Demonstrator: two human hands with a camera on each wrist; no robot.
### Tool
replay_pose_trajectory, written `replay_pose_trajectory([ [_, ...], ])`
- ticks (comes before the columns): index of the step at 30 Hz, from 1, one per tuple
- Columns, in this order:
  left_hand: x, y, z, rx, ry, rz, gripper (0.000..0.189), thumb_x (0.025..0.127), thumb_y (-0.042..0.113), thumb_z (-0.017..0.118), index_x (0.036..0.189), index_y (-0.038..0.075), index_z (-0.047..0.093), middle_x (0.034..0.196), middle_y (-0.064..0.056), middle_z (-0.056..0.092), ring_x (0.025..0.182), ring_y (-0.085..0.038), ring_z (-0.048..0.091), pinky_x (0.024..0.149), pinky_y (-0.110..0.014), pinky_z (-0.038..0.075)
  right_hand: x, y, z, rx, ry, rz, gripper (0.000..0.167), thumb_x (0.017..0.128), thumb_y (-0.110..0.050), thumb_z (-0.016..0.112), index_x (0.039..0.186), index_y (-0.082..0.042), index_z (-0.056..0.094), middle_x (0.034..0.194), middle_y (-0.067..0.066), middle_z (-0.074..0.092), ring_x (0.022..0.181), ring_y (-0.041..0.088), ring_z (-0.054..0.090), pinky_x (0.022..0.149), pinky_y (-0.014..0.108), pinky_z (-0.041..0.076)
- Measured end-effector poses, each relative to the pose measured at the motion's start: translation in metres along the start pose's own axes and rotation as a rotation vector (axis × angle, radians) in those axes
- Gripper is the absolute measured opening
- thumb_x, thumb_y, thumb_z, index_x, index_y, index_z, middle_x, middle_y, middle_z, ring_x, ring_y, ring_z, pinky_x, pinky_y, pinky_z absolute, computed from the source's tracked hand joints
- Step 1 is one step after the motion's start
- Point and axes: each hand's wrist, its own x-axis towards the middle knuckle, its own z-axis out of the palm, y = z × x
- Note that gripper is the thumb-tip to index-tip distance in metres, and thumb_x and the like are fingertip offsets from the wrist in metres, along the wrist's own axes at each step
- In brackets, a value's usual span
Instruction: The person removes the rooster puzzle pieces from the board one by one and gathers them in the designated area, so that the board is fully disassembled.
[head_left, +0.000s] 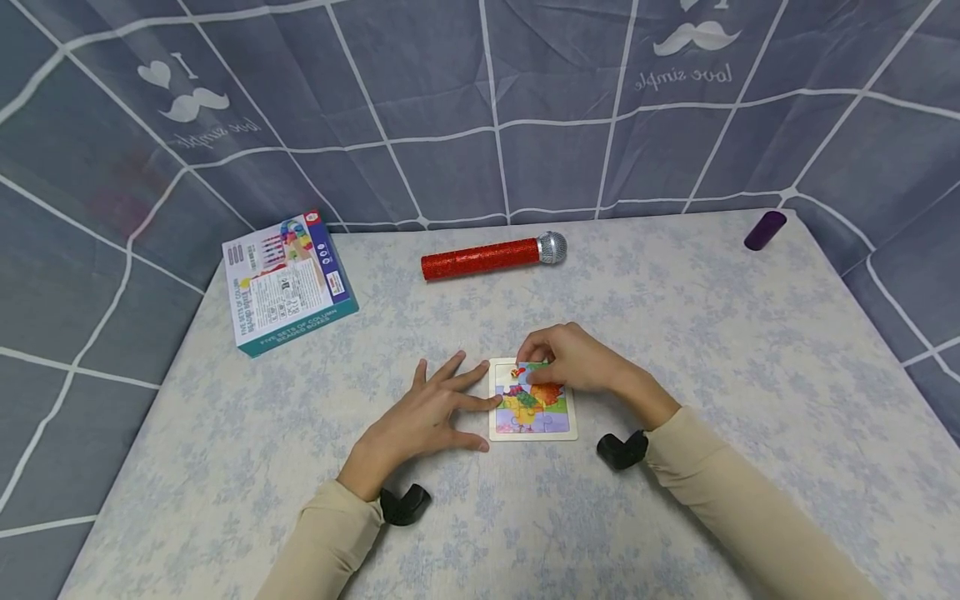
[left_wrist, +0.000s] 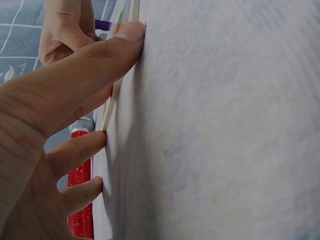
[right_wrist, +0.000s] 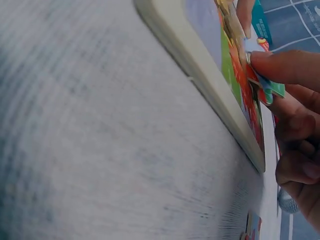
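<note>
A small square jigsaw puzzle with a pale frame and a colourful picture lies on the table. At its left side my left hand is spread, with fingertips at the frame and on the picture's edge. The left wrist view shows the thumb against the board's near edge. Over the top of the puzzle, my right hand pinches a puzzle piece between thumb and fingers. This piece is blue, green and red, and stands tilted above the board in the right wrist view. Fingers partly cover the puzzle's top row.
Behind the puzzle lies a red glittery microphone with a silver head. A beaded-toy box sits at the back left, and a dark purple cylinder at the back right. A grey-blue curtain surrounds the patterned table.
</note>
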Motion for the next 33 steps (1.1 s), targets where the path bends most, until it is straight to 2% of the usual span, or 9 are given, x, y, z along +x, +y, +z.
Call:
replay_pose_trajectory([
  [4, 0.0, 0.0, 0.0, 0.004, -0.004, 0.0, 0.063, 0.075, 0.045, 0.082, 0.131, 0.024, 0.065, 0.156, -0.005, 0.035, 0.148, -0.038, 0.013, 0.106, -0.075, 0.005, -0.001, -0.002, 0.0, 0.007, -0.003, 0.001, 0.015, 0.083, -0.005, 0.076, 0.096, -0.012, 0.071, 0.08, -0.005, 0.069, 0.071, 0.012, 0.061, 0.064, 0.029, 0.051],
  [10, 0.0, 0.001, 0.0, -0.006, -0.009, -0.001, 0.063, 0.075, 0.044, 0.082, 0.132, 0.024, 0.064, 0.156, -0.005, 0.035, 0.149, -0.037, 0.012, 0.106, -0.075, 0.004, -0.002, -0.008, 0.002, -0.127, -0.001, 0.004, 0.017, 0.084, -0.007, 0.075, 0.099, -0.014, 0.07, 0.088, -0.006, 0.068, 0.075, 0.009, 0.059, 0.067, 0.027, 0.051],
  [15, 0.0, 0.001, 0.0, -0.013, -0.006, -0.001, 0.063, 0.075, 0.043, 0.083, 0.132, 0.023, 0.064, 0.156, -0.005, 0.035, 0.149, -0.037, 0.012, 0.106, -0.075, 0.004, -0.002, -0.01, 0.003, -0.166, -0.024, 0.034, 0.022, 0.084, -0.011, 0.076, 0.105, -0.014, 0.069, 0.093, -0.005, 0.067, 0.079, 0.009, 0.058, 0.072, 0.028, 0.05],
  [24, 0.0, -0.001, 0.0, -0.017, -0.002, -0.007, 0.063, 0.074, 0.043, 0.083, 0.131, 0.023, 0.064, 0.156, -0.004, 0.034, 0.149, -0.037, 0.012, 0.107, -0.074, 0.002, -0.001, -0.009, 0.003, -0.14, -0.027, 0.0, 0.016, 0.085, -0.008, 0.075, 0.099, -0.013, 0.07, 0.085, -0.006, 0.065, 0.075, 0.01, 0.056, 0.07, 0.028, 0.049],
  [30, 0.0, -0.001, 0.0, -0.016, -0.009, -0.008, 0.063, 0.075, 0.044, 0.082, 0.131, 0.023, 0.064, 0.156, -0.004, 0.034, 0.149, -0.036, 0.012, 0.107, -0.074, 0.002, -0.001, -0.006, 0.001, -0.041, -0.012, -0.01, 0.012, 0.086, -0.009, 0.075, 0.097, -0.011, 0.072, 0.082, -0.006, 0.069, 0.066, 0.01, 0.057, 0.061, 0.027, 0.049],
  [33, 0.001, -0.001, 0.001, -0.011, -0.009, -0.007, 0.063, 0.075, 0.044, 0.082, 0.132, 0.023, 0.064, 0.156, -0.004, 0.034, 0.149, -0.036, 0.012, 0.107, -0.074, 0.002, -0.004, -0.005, -0.003, 0.017, 0.003, 0.004, 0.015, 0.086, -0.012, 0.075, 0.1, -0.011, 0.073, 0.083, -0.005, 0.07, 0.067, 0.012, 0.058, 0.061, 0.027, 0.048],
])
